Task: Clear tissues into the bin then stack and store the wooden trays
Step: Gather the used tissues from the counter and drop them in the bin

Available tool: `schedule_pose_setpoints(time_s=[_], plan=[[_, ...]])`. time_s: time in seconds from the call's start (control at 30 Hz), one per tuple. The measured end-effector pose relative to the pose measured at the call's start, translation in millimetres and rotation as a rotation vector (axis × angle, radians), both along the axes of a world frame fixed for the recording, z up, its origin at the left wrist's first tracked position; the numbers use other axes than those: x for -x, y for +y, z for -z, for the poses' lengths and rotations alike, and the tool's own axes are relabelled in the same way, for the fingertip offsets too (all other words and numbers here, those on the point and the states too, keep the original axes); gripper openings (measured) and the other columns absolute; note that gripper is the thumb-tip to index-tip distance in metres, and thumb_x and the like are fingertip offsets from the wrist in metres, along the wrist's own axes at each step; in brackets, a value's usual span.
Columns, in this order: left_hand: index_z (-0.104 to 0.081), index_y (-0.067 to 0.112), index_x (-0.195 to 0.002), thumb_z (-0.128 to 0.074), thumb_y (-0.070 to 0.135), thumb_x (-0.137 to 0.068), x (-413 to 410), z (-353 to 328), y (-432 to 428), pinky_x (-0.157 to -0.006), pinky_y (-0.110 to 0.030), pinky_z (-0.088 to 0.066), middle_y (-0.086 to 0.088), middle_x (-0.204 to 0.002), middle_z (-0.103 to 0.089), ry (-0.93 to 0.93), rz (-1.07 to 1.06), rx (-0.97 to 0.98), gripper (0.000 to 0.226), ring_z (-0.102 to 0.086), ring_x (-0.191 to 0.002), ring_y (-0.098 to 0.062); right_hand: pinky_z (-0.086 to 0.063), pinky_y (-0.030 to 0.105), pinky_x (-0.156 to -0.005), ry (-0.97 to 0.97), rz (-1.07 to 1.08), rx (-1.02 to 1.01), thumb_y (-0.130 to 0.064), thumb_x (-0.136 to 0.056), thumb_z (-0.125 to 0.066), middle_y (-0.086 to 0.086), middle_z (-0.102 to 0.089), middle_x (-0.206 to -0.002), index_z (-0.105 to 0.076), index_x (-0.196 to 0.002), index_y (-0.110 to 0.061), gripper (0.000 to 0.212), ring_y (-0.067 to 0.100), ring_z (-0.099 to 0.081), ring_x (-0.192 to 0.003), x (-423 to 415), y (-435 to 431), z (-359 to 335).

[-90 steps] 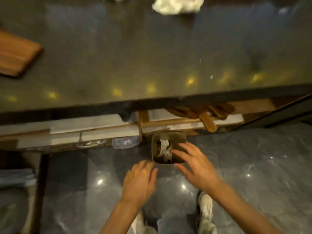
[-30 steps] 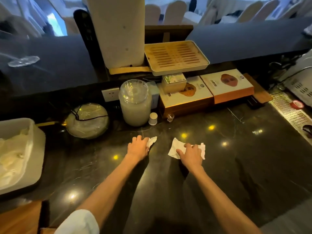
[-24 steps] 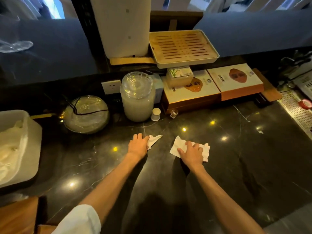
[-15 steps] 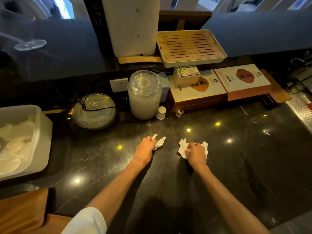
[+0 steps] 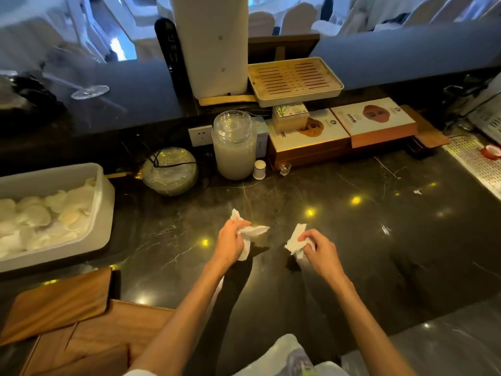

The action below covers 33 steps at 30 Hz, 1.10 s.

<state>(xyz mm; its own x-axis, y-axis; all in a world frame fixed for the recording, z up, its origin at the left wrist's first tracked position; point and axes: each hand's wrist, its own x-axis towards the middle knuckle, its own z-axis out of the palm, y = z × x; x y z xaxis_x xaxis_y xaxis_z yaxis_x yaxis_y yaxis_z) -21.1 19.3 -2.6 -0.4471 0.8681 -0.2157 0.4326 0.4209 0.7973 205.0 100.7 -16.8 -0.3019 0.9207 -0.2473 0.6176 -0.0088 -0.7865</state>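
Observation:
My left hand (image 5: 230, 241) grips a crumpled white tissue (image 5: 253, 230), lifted just off the dark marble counter (image 5: 379, 240). My right hand (image 5: 321, 251) pinches a second crumpled tissue (image 5: 295, 240) a short way to the right of it. Wooden trays (image 5: 58, 303) lie overlapping at the counter's near left corner, one tilted on top of the others. The bin is out of sight.
A white tub of round white pieces (image 5: 51, 213) stands at the left. Behind are a glass bowl (image 5: 170, 170), a lidded glass jar (image 5: 234, 145), flat boxes (image 5: 344, 128) and a slatted tea tray (image 5: 295, 80). A perforated mat (image 5: 477, 164) lies at the right.
Both hands have bunched up the tissues that lay flat on the counter and lifted them. Three seconds ago the hands hovered over a small bin on the floor.

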Motion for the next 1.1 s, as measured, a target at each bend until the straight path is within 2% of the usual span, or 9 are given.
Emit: schedule_pose_setpoints(time_s=[0.17,0.33,0.5,0.57,0.67,0.73,0.83,0.97,1.1], plan=[[-0.062,0.018,-0.122,-0.044,0.0,-0.089,-46,-12,-21,-0.104,-0.038,-0.044,-0.005,-0.132,-0.052,-0.155,-0.013,-0.01,0.041,-0.048,-0.124,-0.021,-0.045,0.018,-0.062,0.09,0.059,-0.036,0.001,-0.086,-0.05,-0.003,-0.066,-0.093,-0.069,-0.091,-0.022,0.03,0.008,-0.058,-0.078,-31,-28,-18],[-0.06,0.015,-0.123,-0.048,0.004,-0.088,-89,-26,-40,-0.101,-0.033,-0.044,-0.009,-0.133,-0.049,-0.308,-0.023,-0.017,0.039,-0.049,-0.123,-0.021,-0.054,0.039,-0.086,0.18,0.127,-0.045,0.005,-0.088,-0.051,0.007,-0.066,-0.106,-0.074,-0.096,-0.012,0.03,0.019,-0.062,-0.099,-73,-44,-27],[-0.051,0.004,-0.132,-0.043,0.023,-0.071,-126,-42,-63,-0.111,-0.057,-0.034,-0.036,-0.133,-0.042,-0.526,-0.03,0.047,0.064,-0.043,-0.125,-0.047,-0.045,0.01,-0.079,0.228,0.108,-0.016,0.004,-0.088,-0.047,0.0,-0.066,-0.114,-0.073,-0.106,-0.018,0.038,0.011,-0.059,-0.103,-117,-52,-26],[-0.046,-0.002,-0.134,-0.042,0.026,-0.079,-143,-42,-72,-0.113,-0.063,-0.026,-0.045,-0.136,-0.032,-0.568,-0.014,0.086,0.062,-0.031,-0.129,-0.058,-0.044,0.01,-0.083,0.306,0.08,0.069,0.001,-0.091,-0.045,0.0,-0.064,-0.119,-0.071,-0.11,-0.017,0.037,0.011,-0.058,-0.108,-134,-55,-26],[-0.047,0.0,-0.133,-0.042,0.023,-0.088,-172,-40,-85,-0.114,-0.06,-0.026,-0.037,-0.142,-0.032,-0.558,-0.063,0.083,0.051,-0.033,-0.133,-0.051,-0.045,0.015,-0.089,0.358,0.018,0.085,0.0,-0.093,-0.048,0.002,-0.067,-0.119,-0.071,-0.112,-0.014,0.033,0.013,-0.06,-0.111,-162,-61,-26],[-0.05,0.016,-0.134,-0.045,0.012,-0.092,-196,-35,-97,-0.11,-0.049,-0.04,-0.02,-0.143,-0.039,-0.526,-0.106,0.029,0.042,-0.043,-0.131,-0.038,-0.046,0.012,-0.087,0.36,-0.037,0.035,0.001,-0.093,-0.052,0.002,-0.068,-0.117,-0.072,-0.111,-0.012,0.03,0.012,-0.061,-0.108,-184,-66,-27],[-0.06,0.032,-0.122,-0.052,0.004,-0.091,-242,-31,-121,-0.078,-0.019,-0.054,-0.001,-0.132,-0.05,-0.461,-0.188,-0.088,0.043,-0.058,-0.113,-0.018,-0.049,0.025,-0.086,0.365,-0.1,0.036,-0.001,-0.09,-0.059,0.005,-0.07,-0.111,-0.072,-0.111,-0.011,0.027,0.014,-0.064,-0.099,-222,-72,-27],[-0.065,0.021,-0.117,-0.06,-0.004,-0.084,-312,-26,-158,-0.087,-0.028,-0.055,0.001,-0.114,-0.063,-0.43,-0.364,-0.185,0.042,-0.062,-0.105,-0.017,-0.054,0.018,-0.079,0.384,-0.184,0.103,-0.001,-0.086,-0.064,-0.005,-0.069,-0.105,-0.071,-0.112,-0.019,0.033,0.001,-0.067,-0.09,-270,-86,-28],[-0.064,0.022,-0.119,-0.064,0.006,-0.086,-359,-25,-188,-0.082,-0.026,-0.054,0.0,-0.117,-0.064,-0.476,-0.416,-0.134,0.036,-0.062,-0.106,-0.016,-0.056,0.029,-0.086,0.357,-0.194,0.189,-0.005,-0.086,-0.066,0.0,-0.068,-0.11,-0.066,-0.117,-0.019,0.034,0.011,-0.066,-0.1,-304,-102,-24]])
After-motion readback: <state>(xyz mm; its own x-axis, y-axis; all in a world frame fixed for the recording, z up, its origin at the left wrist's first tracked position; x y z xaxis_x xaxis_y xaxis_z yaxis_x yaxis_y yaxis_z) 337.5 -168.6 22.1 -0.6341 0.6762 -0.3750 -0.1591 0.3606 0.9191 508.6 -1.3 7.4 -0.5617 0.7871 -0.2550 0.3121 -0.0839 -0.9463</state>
